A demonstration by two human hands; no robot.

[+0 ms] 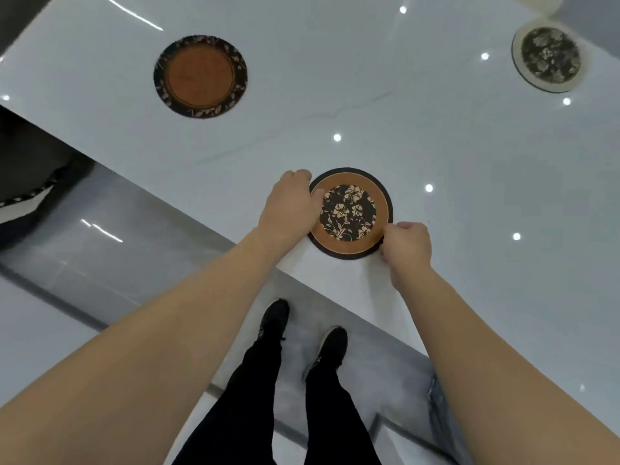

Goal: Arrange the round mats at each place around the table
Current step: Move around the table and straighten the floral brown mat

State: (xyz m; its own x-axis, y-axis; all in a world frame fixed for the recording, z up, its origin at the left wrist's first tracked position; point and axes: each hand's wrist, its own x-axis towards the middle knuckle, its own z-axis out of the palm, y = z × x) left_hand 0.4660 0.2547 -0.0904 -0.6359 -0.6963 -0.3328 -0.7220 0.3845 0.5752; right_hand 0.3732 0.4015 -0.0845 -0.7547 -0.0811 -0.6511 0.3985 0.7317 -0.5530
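White glossy table (pixel 436 146), person standing at its near edge. Near mat (pixel 350 213), tan ring with a dark floral centre and black rim, lies flat close to that edge. Left hand (pixel 290 206) grips its left rim, thumb on top of the tan ring, other fingers curled at the rim. Right hand (pixel 407 245) pinches the lower-right rim, fingers curled under and mostly hidden. Beyond the fingertips, bare tabletop runs far out. Brown mat (pixel 200 77) with a dark leafy border lies well apart, up-left of the left fingers, near the table's left edge. Pale mat (pixel 548 55) with a dark floral centre sits far up-right of the right fingers. Black shoes (pixel 330 347) on grey floor below the edge.
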